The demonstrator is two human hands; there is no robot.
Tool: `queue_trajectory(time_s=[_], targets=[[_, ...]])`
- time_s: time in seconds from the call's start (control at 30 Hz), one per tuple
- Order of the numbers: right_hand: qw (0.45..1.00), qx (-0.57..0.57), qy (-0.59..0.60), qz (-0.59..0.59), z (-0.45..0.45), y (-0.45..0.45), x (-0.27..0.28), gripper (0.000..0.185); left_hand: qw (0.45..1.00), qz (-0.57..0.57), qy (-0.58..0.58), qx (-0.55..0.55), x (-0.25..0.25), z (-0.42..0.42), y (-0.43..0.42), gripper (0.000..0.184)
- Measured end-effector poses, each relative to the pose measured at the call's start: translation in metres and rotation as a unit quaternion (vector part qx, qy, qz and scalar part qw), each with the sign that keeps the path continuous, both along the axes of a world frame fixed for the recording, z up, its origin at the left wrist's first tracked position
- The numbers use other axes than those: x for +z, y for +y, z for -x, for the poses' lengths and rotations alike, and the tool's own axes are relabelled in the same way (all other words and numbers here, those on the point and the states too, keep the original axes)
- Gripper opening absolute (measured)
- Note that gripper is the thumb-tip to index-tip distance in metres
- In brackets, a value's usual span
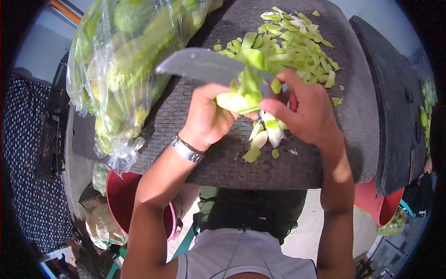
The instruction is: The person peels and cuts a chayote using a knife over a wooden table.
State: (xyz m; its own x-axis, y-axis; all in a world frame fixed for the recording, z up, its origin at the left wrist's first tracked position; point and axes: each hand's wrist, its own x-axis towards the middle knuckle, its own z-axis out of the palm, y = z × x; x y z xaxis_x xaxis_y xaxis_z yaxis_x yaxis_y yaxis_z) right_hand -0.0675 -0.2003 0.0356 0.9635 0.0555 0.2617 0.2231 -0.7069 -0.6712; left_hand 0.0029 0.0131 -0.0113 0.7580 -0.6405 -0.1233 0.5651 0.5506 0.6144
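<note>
My left hand [211, 114], with a metal-banded watch [186, 148] on its wrist, is closed around a peeled pale green fruit or vegetable [239, 102]. My right hand [306, 109] grips a knife [202, 64] by its reddish handle. The broad blade points left, passing behind the green piece and partly hidden by it. Strips of green peel stand up against the blade, and a small bit sits by my right fingers. Below both hands, white and green pieces [267, 132] lie on the dark woven-textured tabletop [223, 162].
A heap of green peelings [297, 51] covers the far right of the table. At the far left lies a clear plastic bag [125, 69] full of green produce. Red tubs [123, 195] stand below the near edge on both sides. A dark board-like panel [390, 107] rises at right.
</note>
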Motion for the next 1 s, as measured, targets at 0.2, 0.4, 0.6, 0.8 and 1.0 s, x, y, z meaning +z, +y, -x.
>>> queue_trajectory(time_s=[0.2, 0.4, 0.6, 0.8, 1.0], targets=[[0.998, 0.009, -0.034, 0.042, -0.003, -0.003, -0.005, 0.052, 1.000, 0.001, -0.015, -0.020, -0.003, 0.000, 0.001, 0.042], [0.996, -0.072, -0.027, 0.055, -0.014, -0.027, -0.011, 0.052, 0.996, -0.024, -0.039, -0.082, 0.007, -0.006, -0.001, 0.056], [0.991, -0.123, 0.045, -0.028, -0.027, -0.052, -0.018, 0.053, 0.996, 0.014, 0.008, -0.087, 0.013, -0.003, -0.004, 0.064], [0.999, 0.018, 0.022, -0.023, -0.001, 0.001, -0.001, 0.055, 0.995, 0.079, 0.011, -0.060, -0.005, -0.006, 0.005, 0.063], [0.998, 0.053, -0.026, 0.026, -0.002, 0.002, -0.007, 0.056, 0.995, 0.022, 0.093, 0.025, -0.003, -0.001, -0.003, 0.053]])
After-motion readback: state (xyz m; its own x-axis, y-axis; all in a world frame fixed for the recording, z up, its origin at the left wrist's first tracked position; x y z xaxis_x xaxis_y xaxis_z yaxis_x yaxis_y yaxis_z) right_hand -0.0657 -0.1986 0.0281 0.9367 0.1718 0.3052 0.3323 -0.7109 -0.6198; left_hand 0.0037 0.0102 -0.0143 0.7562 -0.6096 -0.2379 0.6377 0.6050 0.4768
